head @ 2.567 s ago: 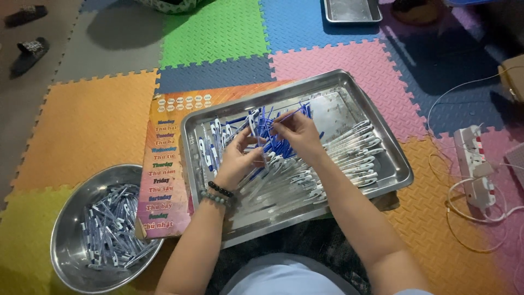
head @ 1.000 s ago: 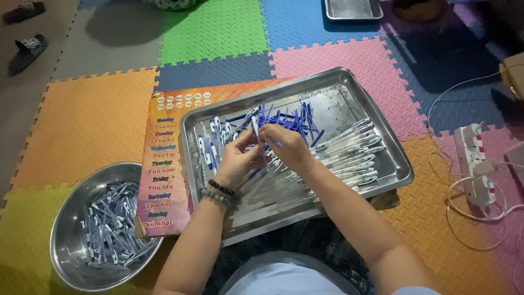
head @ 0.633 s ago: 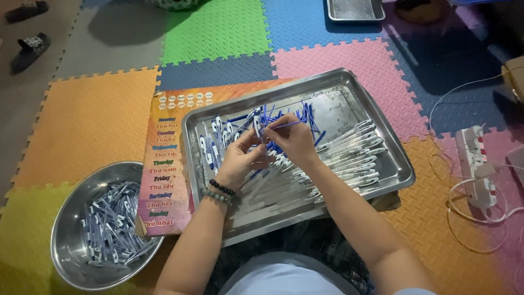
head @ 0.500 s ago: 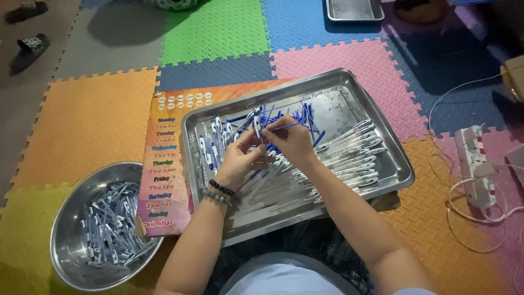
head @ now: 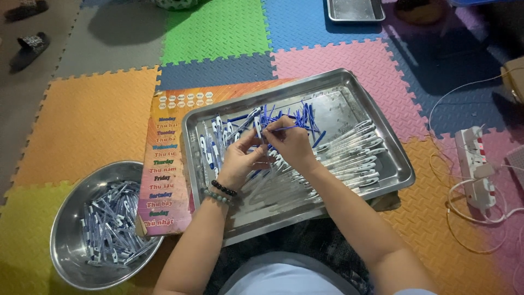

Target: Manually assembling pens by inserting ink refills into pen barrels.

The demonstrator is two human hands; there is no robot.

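A large steel tray [head: 357, 93] lies on the foam mats, holding loose blue refills [head: 295, 114] at the back and clear pen barrels [head: 355, 155] at the right and front. Over its middle, my left hand [head: 243, 161] grips an upright clear pen barrel [head: 258, 128]. My right hand [head: 289, 143] pinches a thin blue refill [head: 284, 129] with its tip at the barrel's top. Both hands touch each other. Bead bracelets circle my left wrist.
A round steel bowl [head: 68, 218] full of pens sits at the lower left. A colourful printed card [head: 164, 158] lies under the tray's left side. A power strip [head: 474, 164] with white cables is at the right, another tray [head: 355, 10] at the top, sandals [head: 30, 41] at the upper left.
My right hand came back from the blue refill pile holding one refill and met my left hand at the tray's middle. The left hand has stayed put with the barrel.
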